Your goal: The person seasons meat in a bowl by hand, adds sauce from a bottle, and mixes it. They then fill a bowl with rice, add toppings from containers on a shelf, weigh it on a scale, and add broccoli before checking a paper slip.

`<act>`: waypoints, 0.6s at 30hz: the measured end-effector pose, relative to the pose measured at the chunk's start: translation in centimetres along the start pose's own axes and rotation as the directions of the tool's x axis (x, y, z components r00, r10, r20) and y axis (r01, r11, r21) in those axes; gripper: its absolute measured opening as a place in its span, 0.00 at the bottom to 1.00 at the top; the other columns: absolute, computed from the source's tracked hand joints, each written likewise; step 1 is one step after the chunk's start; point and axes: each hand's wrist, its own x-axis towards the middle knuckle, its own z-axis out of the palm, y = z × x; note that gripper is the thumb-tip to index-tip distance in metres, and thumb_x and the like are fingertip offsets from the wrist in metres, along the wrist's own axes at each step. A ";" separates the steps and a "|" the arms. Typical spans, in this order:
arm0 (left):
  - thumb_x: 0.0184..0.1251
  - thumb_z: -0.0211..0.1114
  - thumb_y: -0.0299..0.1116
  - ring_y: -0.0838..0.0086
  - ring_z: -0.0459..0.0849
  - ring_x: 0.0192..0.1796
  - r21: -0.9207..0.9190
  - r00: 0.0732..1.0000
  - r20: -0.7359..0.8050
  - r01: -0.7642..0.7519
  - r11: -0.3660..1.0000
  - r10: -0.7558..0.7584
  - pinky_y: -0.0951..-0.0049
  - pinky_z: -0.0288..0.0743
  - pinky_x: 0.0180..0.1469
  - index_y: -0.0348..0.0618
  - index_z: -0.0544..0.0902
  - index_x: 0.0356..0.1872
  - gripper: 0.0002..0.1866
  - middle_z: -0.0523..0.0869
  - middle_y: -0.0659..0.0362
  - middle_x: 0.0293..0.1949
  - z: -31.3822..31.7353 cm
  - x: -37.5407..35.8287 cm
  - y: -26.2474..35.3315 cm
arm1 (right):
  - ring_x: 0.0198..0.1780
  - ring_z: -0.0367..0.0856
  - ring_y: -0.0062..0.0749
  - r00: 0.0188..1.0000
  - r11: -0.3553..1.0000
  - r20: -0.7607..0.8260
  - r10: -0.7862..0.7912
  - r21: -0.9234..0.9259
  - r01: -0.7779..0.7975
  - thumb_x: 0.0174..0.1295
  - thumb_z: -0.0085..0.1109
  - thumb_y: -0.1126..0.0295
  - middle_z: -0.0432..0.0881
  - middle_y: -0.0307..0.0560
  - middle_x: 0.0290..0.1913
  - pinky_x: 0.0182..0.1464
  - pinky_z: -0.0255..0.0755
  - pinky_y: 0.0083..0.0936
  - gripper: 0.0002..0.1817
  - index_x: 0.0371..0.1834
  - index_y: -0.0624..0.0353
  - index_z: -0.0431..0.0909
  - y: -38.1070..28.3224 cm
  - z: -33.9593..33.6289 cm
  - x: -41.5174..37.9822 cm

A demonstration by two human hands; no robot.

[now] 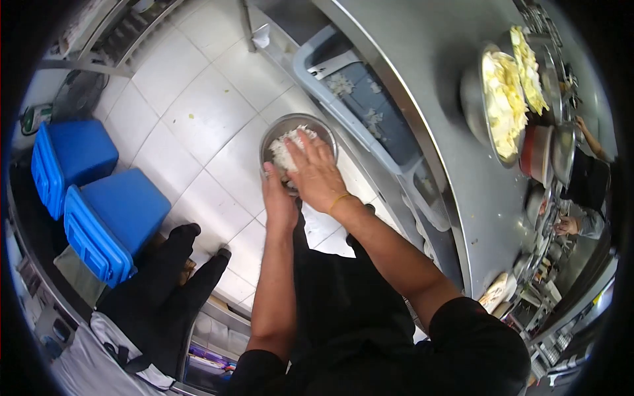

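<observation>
A round metal bowl (332, 132) holds white rice (282, 157) and is held in front of my body, above the tiled floor. My left hand (280, 198) grips the bowl's near left side, with fingertips at the rim; part of its grip is hidden. My right hand (318, 170) lies over the rice inside the bowl, its fingers stretched out and pressed near one another. A thin yellow band (339, 200) circles the right wrist. Whatever lies under the right palm is hidden.
A steel counter (436, 86) runs along the right, bearing a bowl of yellowish leaves (502, 105). Below it sits a grey-blue tub (323, 86) with white bits inside. Blue lidded bins (125, 204) stand left. Another person's legs (178, 277) are lower left; a co-worker's hand (566, 226) shows far right.
</observation>
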 end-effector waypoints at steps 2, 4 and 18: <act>0.85 0.43 0.56 0.61 0.74 0.71 0.059 1.000 -0.021 0.016 0.998 -0.014 0.62 0.72 0.70 0.36 0.60 0.77 0.35 0.71 0.46 0.72 -0.4 -0.1 0.3 | 0.80 0.49 0.72 0.998 1.000 0.066 -0.015 -0.003 0.015 0.72 0.58 0.57 0.50 0.61 0.83 0.81 0.47 0.53 0.38 0.83 0.51 0.56 0.1 0.0 -0.4; 0.85 0.44 0.56 0.61 0.74 0.71 0.168 1.000 0.031 -0.002 0.986 -0.004 0.60 0.73 0.70 0.36 0.59 0.77 0.35 0.71 0.46 0.72 -1.0 0.5 0.6 | 0.81 0.49 0.67 0.991 1.000 0.135 -0.015 0.008 0.014 0.73 0.56 0.56 0.50 0.60 0.83 0.81 0.48 0.50 0.36 0.82 0.50 0.58 0.6 -0.9 -0.3; 0.84 0.46 0.57 0.59 0.80 0.66 0.145 0.979 0.164 0.095 0.985 -0.119 0.58 0.83 0.59 0.41 0.56 0.78 0.36 0.73 0.47 0.70 2.0 4.0 -0.4 | 0.54 0.84 0.44 0.815 0.815 -0.054 0.577 -0.026 -0.579 0.60 0.71 0.49 0.84 0.58 0.55 0.56 0.77 0.35 0.38 0.65 0.64 0.70 19.2 -4.6 4.5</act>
